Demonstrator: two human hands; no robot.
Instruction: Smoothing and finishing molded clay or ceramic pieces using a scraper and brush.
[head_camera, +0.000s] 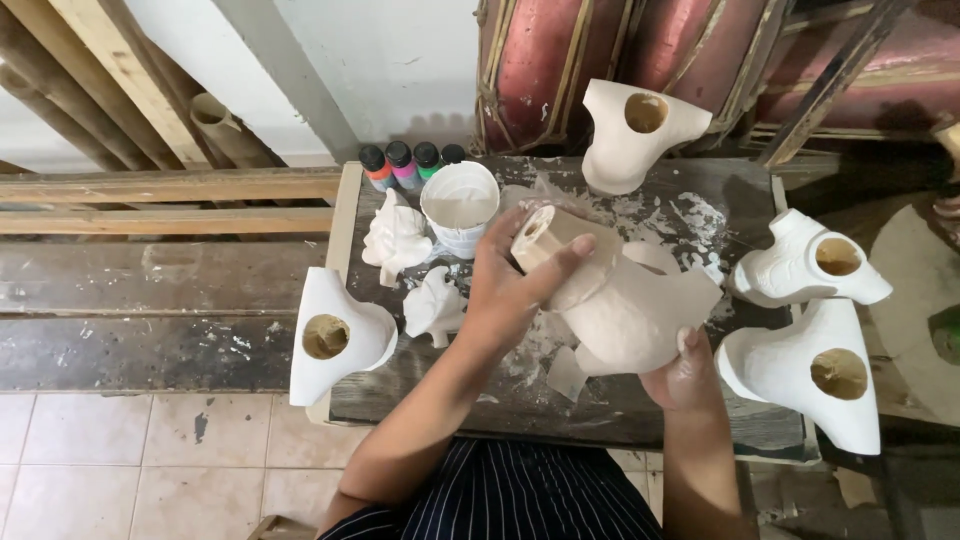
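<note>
The left hand (505, 290) wraps the neck of a pale cast (610, 300), its grip closed around the open end with the thumb laid over the top; the right hand (685, 375) cups the wide base from below, fingers pressed to the underside. The cast hangs between both grips, above the tabletop (560, 400). To work it well, I judge the lower grip should carry the weight while the upper one turns or rubs lightly, since the thin torn edge beside the right grip looks fragile. A white tub (460, 208) stands just beyond the left grip, two small figures (415, 270) to its left, finished white casts (810, 320) beyond the right.
</note>
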